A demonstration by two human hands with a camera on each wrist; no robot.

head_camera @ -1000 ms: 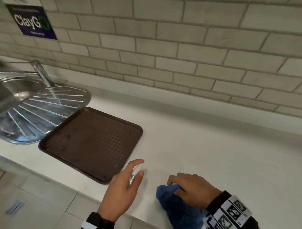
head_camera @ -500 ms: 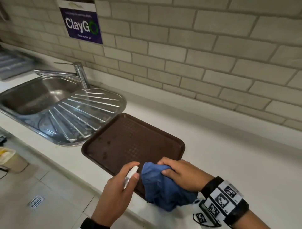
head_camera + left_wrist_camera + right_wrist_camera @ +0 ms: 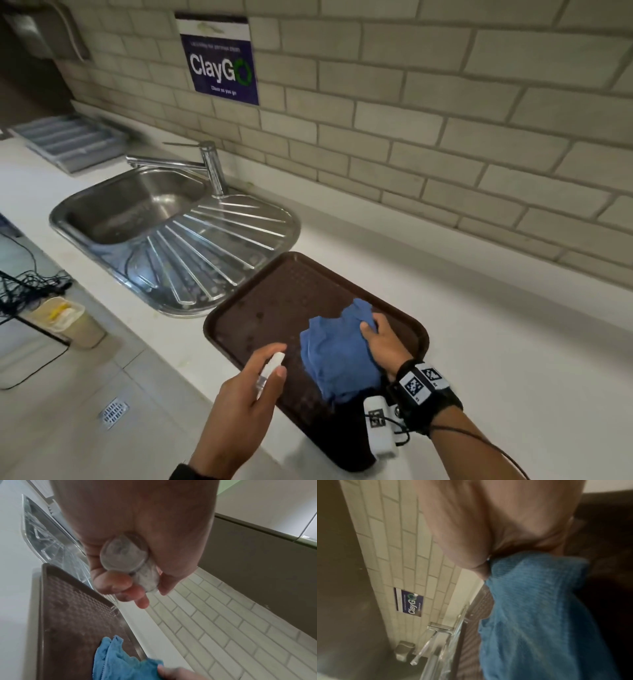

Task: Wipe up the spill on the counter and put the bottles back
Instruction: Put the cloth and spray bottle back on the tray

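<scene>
Both hands occupied: left hand (image 3: 239,394) curled round a small clear spray bottle with a white nozzle (image 3: 270,371), held above the near-left edge of the dark brown textured plastic tray (image 3: 274,301). Right hand (image 3: 382,342) grips a crumpled blue microfibre cloth (image 3: 334,353) lying on the tray, right of the steel sink (image 3: 171,236).

Dim indoor light; right wrist view blurred
</scene>
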